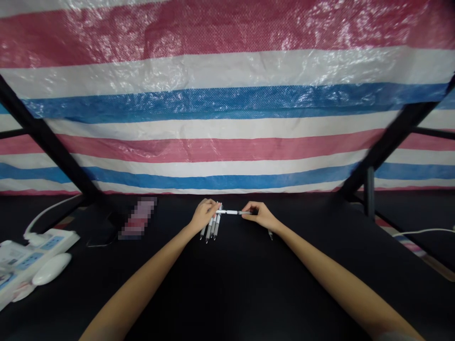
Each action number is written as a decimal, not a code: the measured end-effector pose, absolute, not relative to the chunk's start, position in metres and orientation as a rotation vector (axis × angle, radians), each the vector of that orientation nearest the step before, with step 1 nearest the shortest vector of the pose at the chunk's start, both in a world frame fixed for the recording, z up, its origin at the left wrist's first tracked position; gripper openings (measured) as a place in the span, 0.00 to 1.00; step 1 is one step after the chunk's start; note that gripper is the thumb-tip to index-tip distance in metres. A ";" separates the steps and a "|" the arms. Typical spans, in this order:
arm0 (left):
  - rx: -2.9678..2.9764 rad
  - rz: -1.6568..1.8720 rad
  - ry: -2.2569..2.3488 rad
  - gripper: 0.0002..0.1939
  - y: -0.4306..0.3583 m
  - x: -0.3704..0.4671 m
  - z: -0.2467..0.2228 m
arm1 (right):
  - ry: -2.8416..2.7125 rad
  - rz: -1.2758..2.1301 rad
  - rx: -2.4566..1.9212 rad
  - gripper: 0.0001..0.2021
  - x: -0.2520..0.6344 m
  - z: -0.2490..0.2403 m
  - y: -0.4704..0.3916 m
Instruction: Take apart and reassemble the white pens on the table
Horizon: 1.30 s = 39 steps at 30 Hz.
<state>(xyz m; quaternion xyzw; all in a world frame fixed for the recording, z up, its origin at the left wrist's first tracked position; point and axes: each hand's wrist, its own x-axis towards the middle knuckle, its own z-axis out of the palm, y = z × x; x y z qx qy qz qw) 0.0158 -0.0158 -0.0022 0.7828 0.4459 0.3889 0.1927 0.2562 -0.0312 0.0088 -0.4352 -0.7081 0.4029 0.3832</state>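
A white pen with a grey end (232,212) is held level between both hands, just above the black table. My left hand (205,212) is closed with its fingers on the pen's left end. At the grey right end, my right hand (262,215) pinches the pen between thumb and fingers. Several similar white-and-grey pens (214,227) lie side by side under my left hand, their tips toward me and their far parts partly covered by the fingers. Beside my right wrist, the tip of another pen (270,234) shows; the wrist and hand hide the rest.
A white power strip (53,241) with a plugged-in cable and a rounded white object (52,269) lie at the left. A pixelated flat object (138,219) is nearer the hands. Black frame bars (387,142) slant up at both sides before a striped plastic sheet (227,149).
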 end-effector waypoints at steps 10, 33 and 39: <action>2.240 1.073 1.331 0.25 -0.012 0.016 -0.003 | -1.811 1.022 -1.099 0.09 0.257 0.005 -0.029; 2.193 1.229 1.133 0.10 -0.015 0.016 -0.005 | -1.595 1.050 -1.050 0.13 0.261 -0.003 -0.023; 2.163 1.237 1.126 0.06 -0.014 0.015 -0.007 | -1.565 1.083 -1.028 0.13 0.262 -0.005 -0.021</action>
